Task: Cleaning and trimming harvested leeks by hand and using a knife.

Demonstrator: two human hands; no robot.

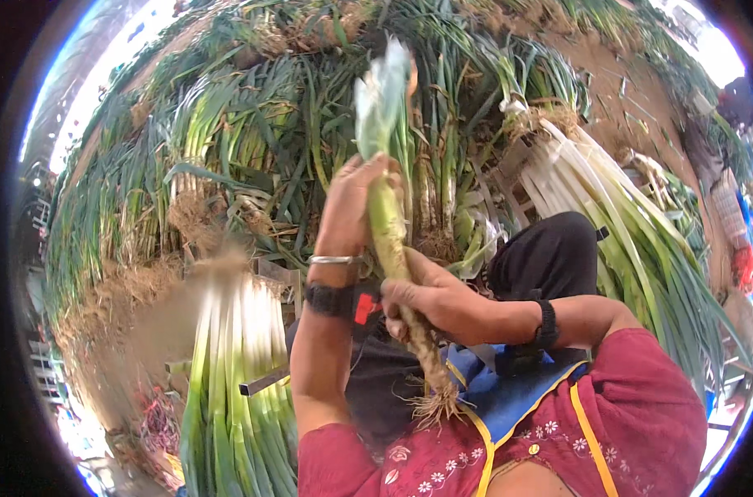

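Note:
A single leek (387, 224) is held slantwise in front of my body, its leafy green top pointing away and its tangled roots (437, 403) hanging toward my lap. Loose soil and dry brown skin cling to its lower shaft. My left hand (356, 199) is closed around the upper stalk, just under the leaves. Lower down, my right hand (443, 302) grips the shaft between thumb and fingers. Whether the right hand also holds a tool cannot be made out.
Peeled leeks with white shafts lie heaped at left (236, 364) and right (617, 207). A metal bar (265, 381) juts beside the left heap. Rows of unpeeled leeks (260, 124) with dirty roots spread beyond my knees. Brown ground (646, 112) shows at far right.

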